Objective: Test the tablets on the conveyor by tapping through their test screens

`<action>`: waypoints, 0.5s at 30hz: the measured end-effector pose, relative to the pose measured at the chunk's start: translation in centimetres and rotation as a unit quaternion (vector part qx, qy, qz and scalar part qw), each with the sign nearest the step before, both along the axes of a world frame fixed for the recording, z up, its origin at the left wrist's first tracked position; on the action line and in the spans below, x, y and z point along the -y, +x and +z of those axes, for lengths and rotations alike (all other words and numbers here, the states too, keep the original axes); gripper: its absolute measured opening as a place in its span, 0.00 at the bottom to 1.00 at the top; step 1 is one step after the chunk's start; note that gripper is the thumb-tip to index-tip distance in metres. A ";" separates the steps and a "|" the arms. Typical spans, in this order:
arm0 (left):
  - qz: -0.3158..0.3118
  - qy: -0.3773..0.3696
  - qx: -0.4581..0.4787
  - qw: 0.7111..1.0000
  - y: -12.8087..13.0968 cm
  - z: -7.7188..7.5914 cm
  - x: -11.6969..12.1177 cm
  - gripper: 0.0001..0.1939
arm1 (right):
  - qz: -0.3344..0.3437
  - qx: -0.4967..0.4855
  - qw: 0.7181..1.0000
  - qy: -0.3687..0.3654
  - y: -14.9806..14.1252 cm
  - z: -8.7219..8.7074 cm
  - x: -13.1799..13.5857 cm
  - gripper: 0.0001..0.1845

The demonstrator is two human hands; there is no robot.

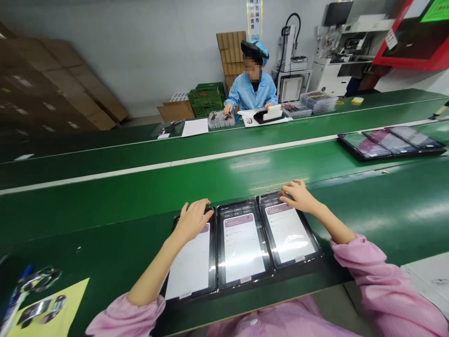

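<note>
Three tablets lie side by side in front of me with lit screens: a left tablet, a middle tablet and a right tablet. Clear film seems to cover them, and a dark tray or backing shows below their lower edges. My left hand lies over the top of the left tablet, thumb apart from the fingers, hiding part of its screen. At the top of the right tablet is my right hand, fingers loosely bent and apart. Neither hand touches the middle tablet.
Beyond runs a green conveyor belt. Another tray of tablets stands at the right. A yellow sheet and a blue pen lie at the left, white paper at the right. Across sits a co-worker in blue.
</note>
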State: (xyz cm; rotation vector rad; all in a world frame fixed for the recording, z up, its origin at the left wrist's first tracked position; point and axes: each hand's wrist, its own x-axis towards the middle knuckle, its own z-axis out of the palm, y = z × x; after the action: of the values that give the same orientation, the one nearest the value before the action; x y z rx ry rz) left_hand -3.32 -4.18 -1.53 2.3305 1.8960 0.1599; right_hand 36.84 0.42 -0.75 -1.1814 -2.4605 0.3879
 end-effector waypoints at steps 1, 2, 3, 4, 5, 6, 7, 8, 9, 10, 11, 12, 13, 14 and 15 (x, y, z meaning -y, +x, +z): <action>0.001 -0.015 -0.003 1.000 -0.1 -0.2 -0.7 0.22 | -0.012 0.003 1.000 -0.010 1.1 -0.3 0.1 0.10; -0.005 -0.034 -0.003 0.999 -0.2 -0.5 -1.4 0.23 | -0.014 0.006 1.000 -0.022 1.9 -0.7 0.2 0.10; -0.015 -0.056 0.001 0.998 -0.3 -0.7 -2.1 0.24 | -0.010 0.008 0.999 -0.032 2.5 -1.0 0.4 0.10; -0.028 -0.076 0.007 0.997 -0.3 -0.8 -2.8 0.25 | -0.004 0.006 0.999 -0.041 2.9 -1.2 0.6 0.10; -0.036 -0.098 0.013 0.994 -0.2 -0.9 -3.5 0.26 | -0.003 -0.002 0.999 -0.045 3.1 -1.4 0.7 0.09; -0.034 -0.122 0.016 0.992 0.0 -1.0 -4.1 0.28 | -0.011 -0.019 0.999 -0.042 3.3 -1.4 0.7 0.09; -0.024 -0.144 0.016 0.989 0.2 -0.9 -4.5 0.31 | -0.032 -0.043 0.998 -0.034 3.5 -1.4 0.6 0.10; -0.009 -0.165 0.013 0.986 0.4 -0.8 -4.9 0.34 | -0.062 -0.072 0.995 -0.026 3.7 -1.3 0.3 0.10; 0.007 -0.183 0.009 0.983 0.6 -0.6 -5.2 0.36 | -0.094 -0.103 0.990 -0.031 4.0 -1.1 -0.2 0.10; 0.019 -0.198 0.005 0.980 0.8 -0.3 -5.3 0.39 | -0.122 -0.131 0.982 -0.054 4.2 -1.0 -0.8 0.11; 0.028 -0.210 0.003 0.977 0.8 0.1 -5.5 0.41 | -0.138 -0.150 0.975 -0.090 4.4 -1.0 -1.5 0.12; 0.033 -0.215 0.003 0.976 0.8 0.4 -5.5 0.43 | -0.144 -0.163 0.967 -0.134 4.6 -1.0 -2.4 0.13; 0.039 -0.219 0.008 0.975 0.7 0.8 -5.5 0.45 | -0.141 -0.169 0.959 -0.180 4.6 -1.1 -3.2 0.14; 0.046 -0.221 0.017 0.974 0.5 1.2 -5.6 0.46 | -0.131 -0.172 0.951 -0.223 4.5 -1.4 -4.0 0.15; 0.054 -0.222 0.030 0.973 0.3 1.5 -5.6 0.48 | -0.119 -0.171 0.943 -0.259 4.3 -1.7 -4.7 0.17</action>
State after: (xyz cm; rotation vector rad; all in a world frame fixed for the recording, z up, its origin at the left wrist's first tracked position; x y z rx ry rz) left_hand -3.07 1.39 -0.07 1.9085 1.8037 -0.1677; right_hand 41.15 5.15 -2.45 -1.4443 -1.9399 1.1145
